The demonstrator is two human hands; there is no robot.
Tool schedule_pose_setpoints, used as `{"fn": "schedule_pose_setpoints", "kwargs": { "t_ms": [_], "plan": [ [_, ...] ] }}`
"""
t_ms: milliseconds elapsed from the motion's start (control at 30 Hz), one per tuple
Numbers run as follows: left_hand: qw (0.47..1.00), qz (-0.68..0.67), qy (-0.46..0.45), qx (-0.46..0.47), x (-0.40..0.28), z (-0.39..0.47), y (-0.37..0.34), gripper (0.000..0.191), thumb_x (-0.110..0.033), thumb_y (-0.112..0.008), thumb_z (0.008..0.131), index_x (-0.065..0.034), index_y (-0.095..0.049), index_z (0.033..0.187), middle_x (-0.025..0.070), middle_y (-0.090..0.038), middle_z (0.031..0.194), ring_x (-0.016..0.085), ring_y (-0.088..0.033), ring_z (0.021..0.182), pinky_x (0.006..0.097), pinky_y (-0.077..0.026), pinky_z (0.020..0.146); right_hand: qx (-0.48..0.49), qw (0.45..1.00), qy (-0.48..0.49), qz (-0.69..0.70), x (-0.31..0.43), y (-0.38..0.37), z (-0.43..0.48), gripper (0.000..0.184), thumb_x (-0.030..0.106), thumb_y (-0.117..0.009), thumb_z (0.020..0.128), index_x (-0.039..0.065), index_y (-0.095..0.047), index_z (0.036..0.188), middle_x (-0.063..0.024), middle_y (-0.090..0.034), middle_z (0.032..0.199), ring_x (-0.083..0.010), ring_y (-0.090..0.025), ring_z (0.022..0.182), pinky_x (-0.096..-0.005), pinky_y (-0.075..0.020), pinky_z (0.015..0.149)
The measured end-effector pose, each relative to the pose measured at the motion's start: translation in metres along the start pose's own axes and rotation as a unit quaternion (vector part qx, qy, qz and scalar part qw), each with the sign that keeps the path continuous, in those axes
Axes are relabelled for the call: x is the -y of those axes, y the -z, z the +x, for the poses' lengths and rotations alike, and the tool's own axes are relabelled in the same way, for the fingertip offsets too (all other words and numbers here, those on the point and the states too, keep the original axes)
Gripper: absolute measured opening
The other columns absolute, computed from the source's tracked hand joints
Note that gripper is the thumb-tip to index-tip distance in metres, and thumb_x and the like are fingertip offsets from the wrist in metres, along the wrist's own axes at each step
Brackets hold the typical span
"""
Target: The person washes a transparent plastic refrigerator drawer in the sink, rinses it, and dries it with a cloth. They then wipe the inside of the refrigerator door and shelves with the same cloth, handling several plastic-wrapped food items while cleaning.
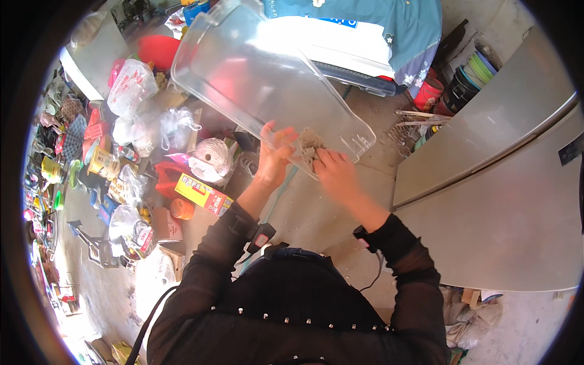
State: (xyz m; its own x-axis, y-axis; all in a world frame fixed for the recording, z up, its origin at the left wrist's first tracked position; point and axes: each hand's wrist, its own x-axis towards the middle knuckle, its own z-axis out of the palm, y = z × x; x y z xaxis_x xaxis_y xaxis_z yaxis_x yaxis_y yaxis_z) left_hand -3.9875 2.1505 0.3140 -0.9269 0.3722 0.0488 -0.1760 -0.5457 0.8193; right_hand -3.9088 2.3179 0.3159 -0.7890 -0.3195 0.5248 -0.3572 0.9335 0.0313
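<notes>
A large clear plastic bin [273, 86], shaped like a drawer, is held up at a tilt before me. My left hand [276, 155] grips its near edge, with the fingers partly seen through the plastic. In my right hand [336, 171] is a bunched grey-brown cloth [310, 140], pressed against the bin close to its near end. The right forearm is slightly blurred. Through the clear wall a pinkish-red shape shows, too hazy to name.
To the right stands a grey refrigerator [483, 200]. A white vehicle [351, 50] under a teal cover [413, 27] is ahead. On the left floor are plastic bags [132, 89], a paper roll [210, 157], a yellow-red box [200, 191] and an orange jar [182, 208]. Buckets [456, 89] sit far right.
</notes>
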Motion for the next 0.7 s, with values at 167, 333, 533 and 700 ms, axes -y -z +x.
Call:
{"fn": "schedule_pose_setpoints", "kwargs": {
  "t_ms": [167, 333, 533, 700],
  "plan": [
    [0.996, 0.077, 0.01, 0.032, -0.002, 0.0, 0.01, 0.077, -0.005, -0.057, 0.07, -0.0188, -0.022, 0.137, 0.0156, -0.041, 0.13, 0.031, -0.042, 0.122, 0.0501, -0.052, 0.081, 0.025, 0.988, 0.096, -0.122, -0.038, 0.005, -0.002, 0.014, 0.013, -0.057, 0.075, 0.007, -0.061, 0.087, -0.0053, -0.058, 0.105, -0.0216, -0.054, 0.106, -0.0459, -0.0332, 0.106],
    [0.998, 0.056, 0.023, 0.029, -0.004, 0.003, 0.01, 0.076, -0.005, -0.058, 0.069, -0.02, -0.024, 0.136, 0.0138, -0.042, 0.129, 0.029, -0.043, 0.119, 0.0472, -0.05, 0.081, 0.011, 0.974, 0.097, -0.206, -0.03, -0.001, 0.007, 0.02, 0.016, -0.062, 0.073, 0.004, -0.06, 0.089, -0.0112, -0.056, 0.107, -0.0266, -0.053, 0.108, -0.0446, -0.0375, 0.099],
    [0.996, 0.08, 0.007, 0.033, -0.007, 0.004, 0.015, 0.075, -0.011, -0.057, 0.069, -0.0161, -0.025, 0.137, 0.0171, -0.043, 0.13, 0.031, -0.045, 0.119, 0.0447, -0.052, 0.076, 0.202, 0.969, -0.038, 0.134, 0.009, -0.01, 0.016, 0.069, 0.038, -0.077, 0.064, 0.001, -0.05, 0.116, -0.0187, -0.054, 0.111, -0.0318, -0.05, 0.111, -0.0446, -0.0382, 0.092],
    [0.995, 0.078, 0.035, 0.044, -0.017, 0.005, 0.026, 0.077, -0.005, -0.059, 0.071, -0.0179, -0.023, 0.138, 0.0149, -0.045, 0.126, 0.028, -0.047, 0.117, 0.0417, -0.049, 0.073, 0.193, 0.967, -0.048, 0.158, 0.016, -0.006, 0.014, 0.062, 0.038, -0.076, 0.067, 0.007, -0.054, 0.116, -0.0146, -0.056, 0.111, -0.0315, -0.054, 0.107, -0.0431, -0.0407, 0.088]
  ]
}}
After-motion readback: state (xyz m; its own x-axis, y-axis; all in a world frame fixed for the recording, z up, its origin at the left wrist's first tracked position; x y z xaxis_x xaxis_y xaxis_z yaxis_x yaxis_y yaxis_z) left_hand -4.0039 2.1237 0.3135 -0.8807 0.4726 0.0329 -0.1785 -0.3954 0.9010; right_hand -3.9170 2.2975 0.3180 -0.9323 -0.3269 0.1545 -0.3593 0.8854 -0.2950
